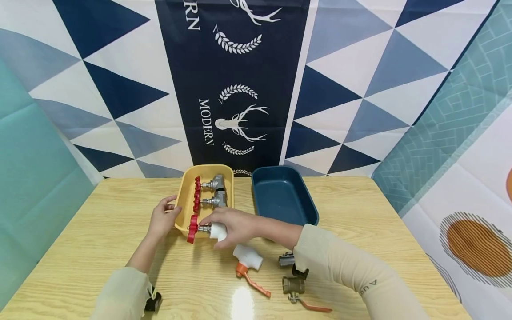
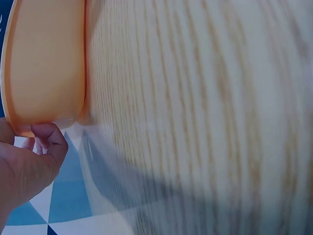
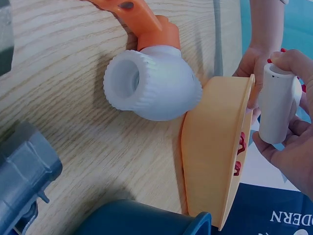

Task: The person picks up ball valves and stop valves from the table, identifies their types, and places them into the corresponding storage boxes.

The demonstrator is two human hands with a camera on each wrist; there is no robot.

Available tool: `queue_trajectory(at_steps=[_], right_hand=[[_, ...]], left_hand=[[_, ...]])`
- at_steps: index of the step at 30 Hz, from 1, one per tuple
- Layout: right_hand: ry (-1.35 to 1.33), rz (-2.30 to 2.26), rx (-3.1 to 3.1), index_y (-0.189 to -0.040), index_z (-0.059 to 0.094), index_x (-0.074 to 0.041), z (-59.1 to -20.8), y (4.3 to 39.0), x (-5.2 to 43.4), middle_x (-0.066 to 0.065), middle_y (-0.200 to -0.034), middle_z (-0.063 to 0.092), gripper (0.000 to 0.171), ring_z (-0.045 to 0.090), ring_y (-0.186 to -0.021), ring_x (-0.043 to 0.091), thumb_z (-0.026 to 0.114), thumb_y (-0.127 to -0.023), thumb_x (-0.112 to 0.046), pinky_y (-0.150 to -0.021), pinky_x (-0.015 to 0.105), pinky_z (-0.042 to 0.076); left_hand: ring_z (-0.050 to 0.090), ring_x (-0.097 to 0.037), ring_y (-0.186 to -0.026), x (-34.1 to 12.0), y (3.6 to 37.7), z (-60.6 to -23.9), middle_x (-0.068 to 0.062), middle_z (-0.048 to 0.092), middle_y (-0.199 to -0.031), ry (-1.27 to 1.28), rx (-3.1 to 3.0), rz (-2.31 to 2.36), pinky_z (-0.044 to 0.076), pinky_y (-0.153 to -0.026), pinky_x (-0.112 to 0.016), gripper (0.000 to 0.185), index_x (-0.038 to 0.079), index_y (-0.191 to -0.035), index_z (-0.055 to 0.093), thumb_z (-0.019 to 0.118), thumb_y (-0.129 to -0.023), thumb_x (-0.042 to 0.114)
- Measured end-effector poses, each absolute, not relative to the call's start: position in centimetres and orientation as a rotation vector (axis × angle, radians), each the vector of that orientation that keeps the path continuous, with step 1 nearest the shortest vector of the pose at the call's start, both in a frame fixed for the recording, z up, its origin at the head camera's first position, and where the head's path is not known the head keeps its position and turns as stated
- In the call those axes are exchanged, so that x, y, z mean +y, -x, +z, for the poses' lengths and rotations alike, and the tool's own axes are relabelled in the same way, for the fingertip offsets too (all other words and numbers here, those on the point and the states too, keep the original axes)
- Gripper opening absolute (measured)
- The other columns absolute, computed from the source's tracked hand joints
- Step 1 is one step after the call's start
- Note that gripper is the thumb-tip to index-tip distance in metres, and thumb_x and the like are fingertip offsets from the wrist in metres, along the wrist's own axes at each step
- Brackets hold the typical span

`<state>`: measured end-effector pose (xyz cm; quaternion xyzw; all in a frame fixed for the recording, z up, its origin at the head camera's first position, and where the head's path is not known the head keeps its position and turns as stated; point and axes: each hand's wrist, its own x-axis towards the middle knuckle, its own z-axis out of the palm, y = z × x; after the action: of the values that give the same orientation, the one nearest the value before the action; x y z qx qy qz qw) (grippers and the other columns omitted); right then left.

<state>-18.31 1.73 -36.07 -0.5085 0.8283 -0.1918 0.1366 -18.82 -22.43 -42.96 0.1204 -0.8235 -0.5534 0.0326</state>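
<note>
My right hand [image 1: 238, 224] grips a white plastic valve [image 1: 218, 231] with a red handwheel above the near end of the yellow bin [image 1: 178, 189]. In the right wrist view the valve's white body [image 3: 277, 100] sits between thumb and fingers. The wheel points left in the head view. My left hand [image 1: 162, 219] pinches the bin's left rim, also visible in the left wrist view [image 2: 34, 156]. Inside the bin lie two grey metal valves [image 1: 218, 191] with red handwheels, in a row toward its right side.
A dark blue bin [image 1: 286, 195] stands to the right. Nearer lie a white ball valve [image 1: 249, 257] with an orange lever, a brass ball valve [image 1: 294, 285] with an orange-red lever, and a grey fitting [image 1: 286, 259] partly behind my right sleeve. Patterned cloth hangs behind the table.
</note>
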Motion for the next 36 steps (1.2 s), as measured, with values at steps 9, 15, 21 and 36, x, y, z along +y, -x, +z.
queue_trajectory(at_steps=[9,15,21,36], right_hand=[[1.472,-0.558,2.412,-0.134,0.05,-0.016,-36.3,19.0,1.7,0.004,-0.125,0.056,0.061,0.049,-0.114,0.014,0.074,-0.078,-0.026,-0.093,0.02,0.042],[1.497,-0.568,2.414,-0.133,0.051,-0.016,-36.4,19.2,1.8,0.004,-0.121,0.058,0.062,0.049,-0.11,0.013,0.075,-0.077,-0.026,-0.09,0.019,0.042],[1.497,-0.551,2.432,-0.133,0.052,-0.015,-36.6,19.4,1.9,0.004,-0.12,0.057,0.061,0.049,-0.108,0.013,0.075,-0.077,-0.027,-0.09,0.021,0.042],[1.488,-0.545,2.437,-0.134,0.051,-0.015,-36.5,20.2,1.1,0.005,-0.131,0.054,0.062,0.048,-0.12,0.016,0.074,-0.078,-0.026,-0.103,0.027,0.039]], left_hand=[[0.058,-0.02,-0.086,-22.4,19.0,-42.8,-0.013,0.05,-0.102,-0.365,-2.522,-1.73,0.054,-0.064,-0.022,0.046,0.001,-0.138,0.04,0.052,-0.093,0.01],[0.058,-0.025,-0.092,-22.4,18.9,-43.0,-0.014,0.049,-0.104,-0.353,-2.519,-1.755,0.055,-0.066,-0.023,0.047,0.001,-0.139,0.039,0.05,-0.094,0.009],[0.058,-0.025,-0.092,-22.1,18.8,-43.2,-0.014,0.049,-0.103,-0.35,-2.518,-1.749,0.055,-0.067,-0.024,0.046,0.001,-0.138,0.04,0.05,-0.094,0.009],[0.057,-0.02,-0.09,-22.4,18.7,-43.0,-0.013,0.048,-0.105,-0.38,-2.517,-1.756,0.053,-0.065,-0.02,0.047,0.004,-0.14,0.039,0.051,-0.095,0.011]])
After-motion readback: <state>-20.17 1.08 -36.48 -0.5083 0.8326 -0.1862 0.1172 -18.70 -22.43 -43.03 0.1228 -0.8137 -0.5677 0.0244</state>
